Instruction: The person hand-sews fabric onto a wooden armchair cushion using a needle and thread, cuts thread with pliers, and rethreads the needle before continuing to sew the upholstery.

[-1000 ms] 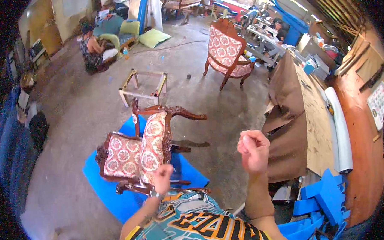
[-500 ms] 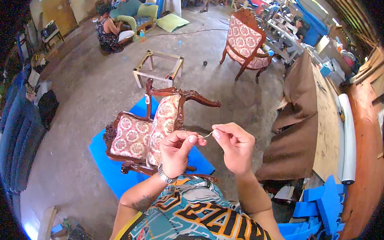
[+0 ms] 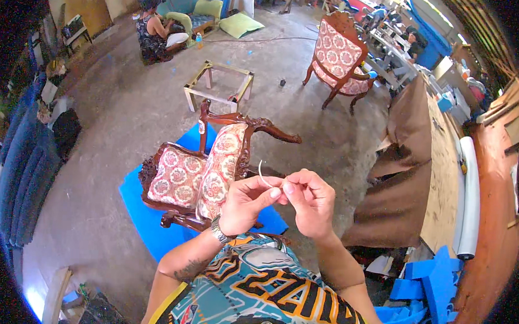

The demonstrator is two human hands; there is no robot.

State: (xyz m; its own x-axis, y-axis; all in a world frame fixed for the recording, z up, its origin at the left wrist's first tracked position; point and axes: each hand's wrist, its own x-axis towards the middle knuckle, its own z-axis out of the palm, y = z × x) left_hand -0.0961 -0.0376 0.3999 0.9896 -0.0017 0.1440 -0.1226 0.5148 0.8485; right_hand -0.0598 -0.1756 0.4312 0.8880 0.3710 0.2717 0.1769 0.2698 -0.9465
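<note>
In front of my chest, my left hand point(image 3: 245, 203) and my right hand point(image 3: 311, 203) meet, fingertips pinched together. A thin, pale, curved thread-like strand point(image 3: 261, 171) rises in an arc from between the left fingers. Whether it is thread or a curved needle is too fine to tell. My right thumb and forefinger press at its lower end, which the fingers hide. Below and beyond the left hand, a carved wooden armchair point(image 3: 216, 180) with pink-and-cream patterned upholstery lies tipped over on a blue sheet point(image 3: 142, 220). Neither hand visibly touches the chair.
A bare wooden frame point(image 3: 218, 95) stands beyond the chair. Farther right is a matching upright armchair point(image 3: 337, 58). Another person point(image 3: 155, 33) sits on the floor at far left by a green cushion point(image 3: 241, 25). Brown fabric point(image 3: 394, 185) and blue foam scraps point(image 3: 439, 283) lie at right.
My right hand has moved in to the left, closing the gap between the hands. The strand, stretched between them before, now curls upward from the left fingers. The view has shifted slightly.
</note>
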